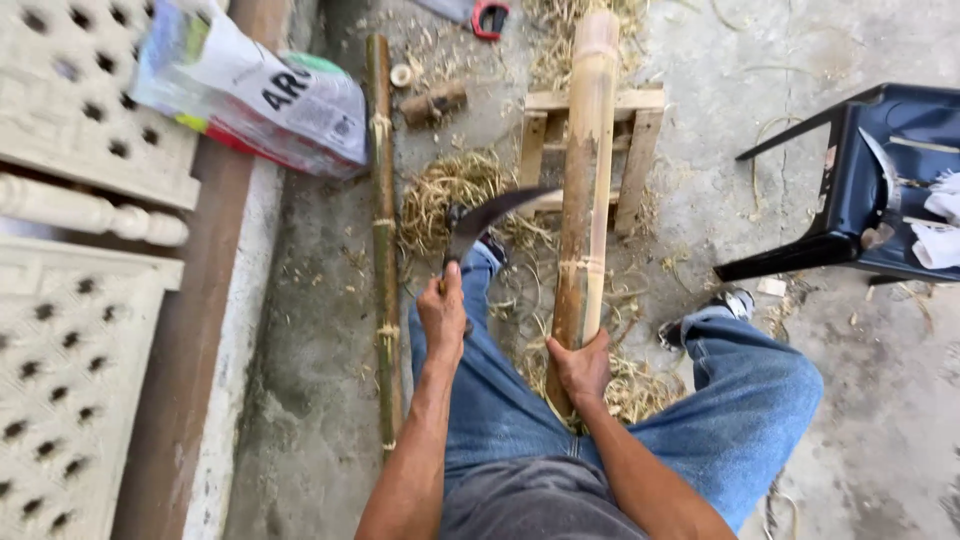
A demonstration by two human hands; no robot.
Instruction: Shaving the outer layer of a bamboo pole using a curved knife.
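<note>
My left hand (443, 313) grips the handle of a curved dark blade (492, 214), whose tip points right toward a thick bamboo pole (587, 170). My right hand (580, 367) clasps the pole's near end between my knees. The pole's far part rests across a small wooden stand (640, 150). Part of its skin is shaved pale, part is brownish. My legs are in blue jeans, stretched out on the concrete floor.
A thin green bamboo stick (383, 240) lies on the floor at my left. Straw-like shavings (445, 195) litter the ground. A plastic sack (250, 85) leans at the wall. A dark plastic chair (880, 180) holding another blade stands at the right. White latticed panels (70, 300) line the left.
</note>
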